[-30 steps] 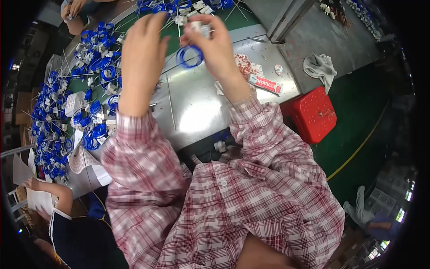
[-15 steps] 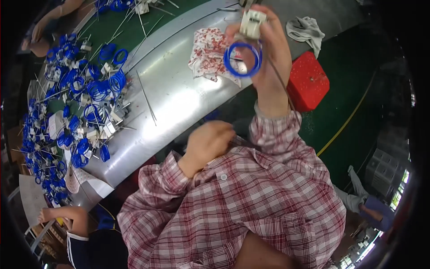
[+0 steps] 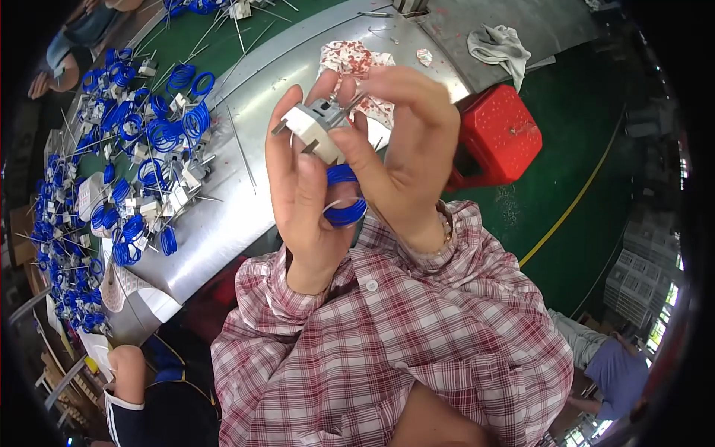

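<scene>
A small white and grey block (image 3: 313, 130) with short metal tabs is held between both hands, above the front edge of the metal table. A coil of thin blue wire or tubing (image 3: 344, 195) hangs below it. My left hand (image 3: 302, 201) grips the block from the left, fingers behind it and thumb at its lower side. From the right, my right hand (image 3: 417, 141) closes over its other side, thumb pressed against the block. The right fingertips are partly blurred, and I cannot make out what they pinch at the block's upper end.
Many similar blue-coiled parts (image 3: 160, 138) with thin metal rods lie heaped on the left. Behind my hands lies a white cloth (image 3: 346, 56) covered with red bits on the metal table (image 3: 223, 216). A red stool (image 3: 506, 138) and grey rag (image 3: 499, 48) are right; co-workers sit left.
The block and coil have come lower and to the left in my right hand. My left hand has risen from near my chest and now grips the block too.
</scene>
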{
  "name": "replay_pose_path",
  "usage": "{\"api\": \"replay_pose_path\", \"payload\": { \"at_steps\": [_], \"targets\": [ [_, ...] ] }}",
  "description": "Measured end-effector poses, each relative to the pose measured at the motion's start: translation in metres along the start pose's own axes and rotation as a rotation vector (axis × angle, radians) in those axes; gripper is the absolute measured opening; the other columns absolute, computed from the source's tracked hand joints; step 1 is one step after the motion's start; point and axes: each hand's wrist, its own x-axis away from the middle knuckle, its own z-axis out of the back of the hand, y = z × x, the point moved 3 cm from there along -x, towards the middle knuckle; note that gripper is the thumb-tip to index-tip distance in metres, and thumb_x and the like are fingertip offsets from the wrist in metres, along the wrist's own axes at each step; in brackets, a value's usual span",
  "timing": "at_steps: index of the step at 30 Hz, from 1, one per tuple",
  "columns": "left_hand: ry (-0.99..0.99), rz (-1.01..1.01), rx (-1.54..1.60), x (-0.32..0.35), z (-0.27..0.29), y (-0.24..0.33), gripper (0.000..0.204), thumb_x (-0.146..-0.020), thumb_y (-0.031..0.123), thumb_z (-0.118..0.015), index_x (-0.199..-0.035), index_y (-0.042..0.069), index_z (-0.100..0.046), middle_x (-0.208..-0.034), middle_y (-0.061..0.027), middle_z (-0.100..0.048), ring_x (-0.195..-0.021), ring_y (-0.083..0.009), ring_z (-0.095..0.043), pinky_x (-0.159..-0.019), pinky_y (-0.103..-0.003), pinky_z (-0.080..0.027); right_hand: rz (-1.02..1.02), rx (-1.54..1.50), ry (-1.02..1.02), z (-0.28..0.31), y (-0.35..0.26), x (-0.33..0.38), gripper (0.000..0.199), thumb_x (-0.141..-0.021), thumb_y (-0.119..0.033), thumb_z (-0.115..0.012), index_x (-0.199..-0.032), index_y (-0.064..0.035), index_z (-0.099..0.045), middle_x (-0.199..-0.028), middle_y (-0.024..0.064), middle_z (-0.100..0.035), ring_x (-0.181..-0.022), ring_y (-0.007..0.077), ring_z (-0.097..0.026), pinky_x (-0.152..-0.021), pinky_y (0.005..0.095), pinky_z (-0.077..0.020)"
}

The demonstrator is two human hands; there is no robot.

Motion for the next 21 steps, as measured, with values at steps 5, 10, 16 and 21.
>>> {"api": "replay_pose_path", "payload": {
  "at_steps": [5,10,16,21],
  "targets": [
    [0.025,-0.029,0.022,0.002,-0.002,0.004,0.063,-0.094,0.033,-0.042,-0.138,-0.003,-0.015,-0.139,-0.0247,-0.029,-0.126,-0.0298,-0.037,-0.105,-0.039,-0.03,0.023,-0.153,-0.106,0.004,-0.013,-0.003,0.037,-0.075,0.012,-0.062,-0.107,0.0044,-0.043,-0.094,0.0155,-0.056,-0.095,0.028,-0.059,-0.084,0.0389,-0.0485],
    [-0.001,-0.031,-0.044,0.003,-0.003,0.007,0.059,-0.096,0.035,-0.037,-0.137,-0.003,-0.018,-0.138,-0.0255,-0.029,-0.131,-0.035,-0.029,-0.109,-0.044,-0.026,0.063,-0.201,-0.038,0.0,-0.01,0.001,0.036,-0.075,0.012,-0.062,-0.105,0.0052,-0.043,-0.094,0.0169,-0.056,-0.094,0.029,-0.059,-0.084,0.0394,-0.0486],
    [0.031,0.002,-0.036,0.002,-0.003,0.009,0.061,-0.094,0.035,-0.042,-0.136,-0.004,-0.02,-0.137,-0.025,-0.031,-0.13,-0.0342,-0.03,-0.108,-0.043,-0.027,-0.007,-0.239,-0.037,-0.002,-0.01,0.001,0.035,-0.076,0.012,-0.062,-0.104,0.0037,-0.043,-0.093,0.0168,-0.056,-0.091,0.0271,-0.059,-0.084,0.0372,-0.0474],
    [0.052,-0.011,-0.038,-0.002,0.001,0.007,0.062,-0.094,0.035,-0.044,-0.136,-0.004,-0.022,-0.137,-0.0247,-0.032,-0.129,-0.0338,-0.032,-0.107,-0.042,-0.029,0.002,-0.237,-0.04,-0.005,0.002,0.005,0.033,-0.077,0.009,-0.062,-0.102,0.0017,-0.042,-0.091,0.0154,-0.055,-0.081,0.0213,-0.055,-0.079,0.0337,-0.0456]
  ]
}}
